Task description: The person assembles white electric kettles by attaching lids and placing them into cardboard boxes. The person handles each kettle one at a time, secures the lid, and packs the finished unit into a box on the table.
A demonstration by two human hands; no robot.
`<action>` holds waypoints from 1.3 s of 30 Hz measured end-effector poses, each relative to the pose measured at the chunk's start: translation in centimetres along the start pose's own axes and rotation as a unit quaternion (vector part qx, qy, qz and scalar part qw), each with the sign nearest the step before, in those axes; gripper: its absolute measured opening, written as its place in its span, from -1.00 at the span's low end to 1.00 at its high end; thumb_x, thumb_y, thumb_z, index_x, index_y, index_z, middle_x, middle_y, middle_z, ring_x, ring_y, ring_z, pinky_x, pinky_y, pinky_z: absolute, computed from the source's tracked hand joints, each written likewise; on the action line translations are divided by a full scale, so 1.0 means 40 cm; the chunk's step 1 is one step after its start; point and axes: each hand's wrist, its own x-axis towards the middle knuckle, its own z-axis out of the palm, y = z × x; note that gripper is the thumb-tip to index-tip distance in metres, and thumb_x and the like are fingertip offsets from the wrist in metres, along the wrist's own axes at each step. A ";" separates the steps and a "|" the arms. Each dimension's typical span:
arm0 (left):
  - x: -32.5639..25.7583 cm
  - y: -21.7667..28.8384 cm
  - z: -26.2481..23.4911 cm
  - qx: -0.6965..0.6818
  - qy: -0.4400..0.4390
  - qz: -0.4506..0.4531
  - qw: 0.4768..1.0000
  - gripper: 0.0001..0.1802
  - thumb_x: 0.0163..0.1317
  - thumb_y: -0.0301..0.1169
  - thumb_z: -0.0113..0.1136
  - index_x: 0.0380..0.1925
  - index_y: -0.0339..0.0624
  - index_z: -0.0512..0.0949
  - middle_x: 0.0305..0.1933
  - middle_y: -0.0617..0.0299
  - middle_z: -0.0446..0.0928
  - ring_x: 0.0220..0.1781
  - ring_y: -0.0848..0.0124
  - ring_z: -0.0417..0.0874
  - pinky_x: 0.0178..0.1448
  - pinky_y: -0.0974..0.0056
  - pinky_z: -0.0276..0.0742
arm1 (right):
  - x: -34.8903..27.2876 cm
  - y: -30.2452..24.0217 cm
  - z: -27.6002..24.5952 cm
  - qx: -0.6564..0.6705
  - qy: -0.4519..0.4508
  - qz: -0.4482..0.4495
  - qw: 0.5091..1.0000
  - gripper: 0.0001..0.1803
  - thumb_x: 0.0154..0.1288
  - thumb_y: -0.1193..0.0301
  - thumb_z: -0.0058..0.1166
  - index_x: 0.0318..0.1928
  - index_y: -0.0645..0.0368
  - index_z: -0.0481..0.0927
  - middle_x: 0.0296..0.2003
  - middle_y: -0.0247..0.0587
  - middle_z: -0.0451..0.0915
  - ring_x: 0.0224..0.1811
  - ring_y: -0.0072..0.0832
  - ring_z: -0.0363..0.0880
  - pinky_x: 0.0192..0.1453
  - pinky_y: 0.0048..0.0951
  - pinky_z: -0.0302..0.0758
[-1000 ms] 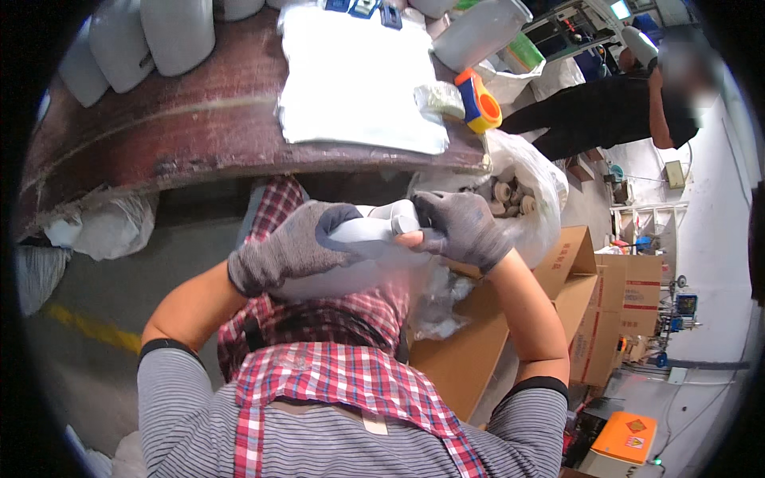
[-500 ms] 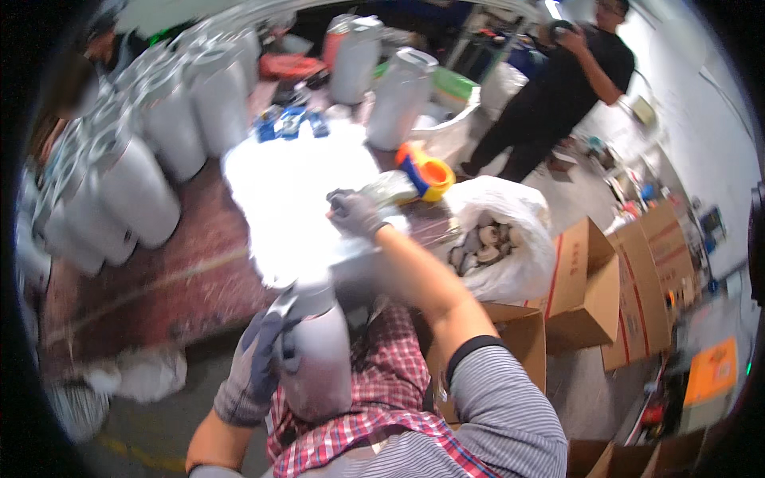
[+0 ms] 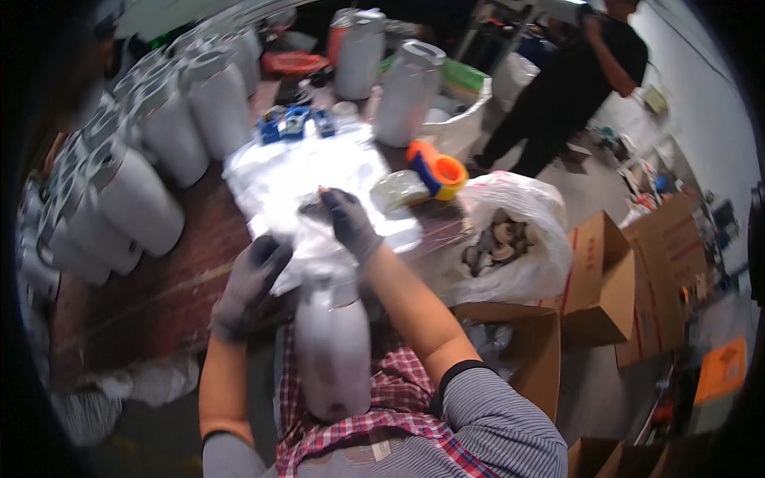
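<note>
A white flask (image 3: 333,350) rests against my chest, its top toward the table. My left hand (image 3: 249,280), in a grey glove, pinches the edge of a clear plastic bag (image 3: 319,251) at the flask's mouth. My right hand (image 3: 347,223), also gloved, grips the same bag higher up over the table edge. The bag's lower part is bunched around the flask's neck. A stack of clear plastic bags (image 3: 299,179) lies flat on the brown table (image 3: 159,279) just beyond my hands.
Rows of white flasks (image 3: 143,199) stand at the table's left, two taller ones (image 3: 406,92) at the back. An orange tape dispenser (image 3: 438,169) lies right of the bags. A white sack of parts (image 3: 510,239) and open cardboard boxes (image 3: 606,279) are at right. A person in black (image 3: 570,88) stands behind.
My view has tilted up from my lap to the table. The flask stays against my chest, and both hands have come together on the plastic bag at its top.
</note>
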 end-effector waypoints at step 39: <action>-0.195 -0.300 0.103 -0.007 0.121 0.070 0.990 -0.74 0.30 -0.49 0.12 -0.02 -0.24 0.40 -0.07 0.19 0.53 -0.08 0.39 0.55 0.02 0.29 0.53 | -0.516 0.096 -0.100 -0.501 0.092 -0.039 0.859 -0.40 0.37 -0.13 -0.06 0.05 0.16 0.40 -0.17 0.04 0.59 -0.11 -0.04 0.61 -0.01 -0.24 0.49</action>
